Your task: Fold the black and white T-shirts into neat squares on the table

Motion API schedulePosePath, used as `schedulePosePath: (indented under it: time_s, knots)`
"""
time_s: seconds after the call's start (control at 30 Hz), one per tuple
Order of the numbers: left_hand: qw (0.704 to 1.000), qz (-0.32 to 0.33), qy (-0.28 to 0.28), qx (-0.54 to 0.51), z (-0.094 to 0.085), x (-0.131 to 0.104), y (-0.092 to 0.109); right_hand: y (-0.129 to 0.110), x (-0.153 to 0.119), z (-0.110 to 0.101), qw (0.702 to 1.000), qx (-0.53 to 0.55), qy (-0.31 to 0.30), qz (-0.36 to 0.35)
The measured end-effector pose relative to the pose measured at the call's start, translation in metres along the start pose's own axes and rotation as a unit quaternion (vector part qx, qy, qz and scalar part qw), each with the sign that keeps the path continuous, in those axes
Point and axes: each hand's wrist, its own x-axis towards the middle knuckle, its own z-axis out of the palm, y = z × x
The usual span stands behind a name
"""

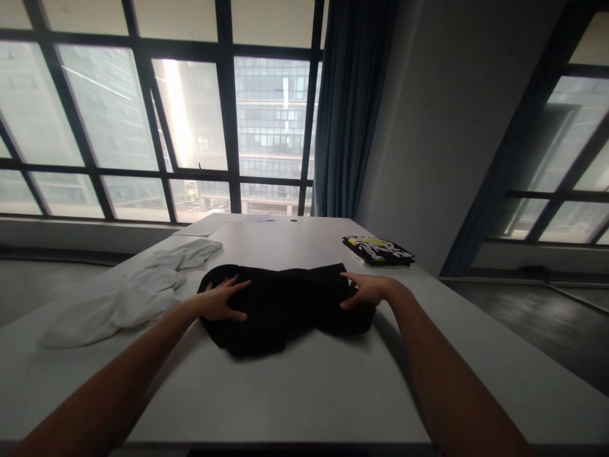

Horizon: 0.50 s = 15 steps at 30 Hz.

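Black cloth lies across the middle of the white bench, spread from left to right in an uneven shape with a rounded left end and a ragged near edge. Its near edge dips lowest left of the middle, and a soft shadow falls on the bench just below it. The person's left hand rests on the left end of the black cloth, fingers spread and the thumb apart from them, pointing right across the fabric. The right hand is at the right end, its fingers reaching left onto the cloth, with thumb and forefinger apart. Neither hand is clenched; whether the fingertips pinch any fabric cannot be told.

To the left of the black cloth, a white cloth lies crumpled in loose folds, running from the near left toward the far side. Beyond it, pale sheets lie at the far left part of the bench. A folded black item with white and yellow markings sits on the right side, farther away than the right hand and apart from the black cloth. A small dark round spot shows near the bench's far edge. Past the bench stand dark-framed windows and a blue curtain.
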Motion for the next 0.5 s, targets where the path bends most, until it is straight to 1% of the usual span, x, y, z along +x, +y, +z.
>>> schedulePosePath:
  time_s: [0.03, 0.07, 0.1, 0.13, 0.17, 0.2, 0.23, 0.27, 0.3, 0.33, 0.37, 0.4, 0.43, 0.47, 0.5]
  knots:
    - [0.999, 0.039, -0.009, -0.003, 0.001, 0.0, 0.001, 0.001, 0.0, -0.001, 0.999, 0.004, -0.03, 0.024]
    - [0.997, 0.073, -0.002, -0.012, 0.002, 0.001, 0.002, 0.0, 0.0, -0.002, 0.999, 0.002, -0.036, 0.027]
    - [0.994, 0.103, 0.016, -0.027, 0.001, 0.001, 0.003, 0.0, 0.0, -0.004, 1.0, -0.006, -0.026, 0.013]
    - [0.99, 0.13, 0.042, -0.047, -0.002, 0.002, 0.005, -0.001, -0.001, -0.008, 1.0, -0.019, -0.001, -0.01]
    - [0.983, 0.152, 0.071, -0.07, -0.007, 0.001, 0.006, -0.003, -0.002, -0.012, 0.998, -0.033, 0.042, -0.033]
    - [0.976, 0.167, 0.103, -0.094, -0.014, 0.0, 0.007, -0.005, -0.005, -0.017, 0.992, -0.045, 0.106, -0.054]
    - [0.967, 0.175, 0.143, -0.117, -0.022, -0.002, 0.008, -0.008, -0.008, -0.023, 0.977, -0.052, 0.192, -0.07]
    - [0.955, 0.178, 0.193, -0.139, -0.032, -0.006, 0.008, -0.011, -0.01, -0.027, 0.951, -0.054, 0.291, -0.086]
    - [0.94, 0.174, 0.25, -0.157, -0.042, -0.01, 0.008, -0.014, -0.012, -0.031, 0.913, -0.049, 0.391, -0.104]
    - [0.921, 0.162, 0.312, -0.166, -0.051, -0.014, 0.006, -0.018, -0.013, -0.032, 0.871, -0.041, 0.473, -0.127]
    - [0.902, 0.145, 0.37, -0.167, -0.06, -0.018, 0.004, -0.021, -0.011, -0.032, 0.837, -0.036, 0.525, -0.15]
    - [0.885, 0.123, 0.42, -0.161, -0.066, -0.021, 0.0, -0.024, -0.007, -0.028, 0.822, -0.037, 0.543, -0.168]
    - [0.871, 0.095, 0.458, -0.146, -0.07, -0.024, -0.005, -0.025, -0.002, -0.022, 0.829, -0.046, 0.528, -0.18]
    - [0.862, 0.061, 0.488, -0.123, -0.072, -0.026, -0.01, -0.025, 0.005, -0.015, 0.851, -0.061, 0.488, -0.183]
    - [0.854, 0.019, 0.511, -0.093, -0.072, -0.027, -0.016, -0.024, 0.013, -0.007, 0.883, -0.078, 0.428, -0.178]
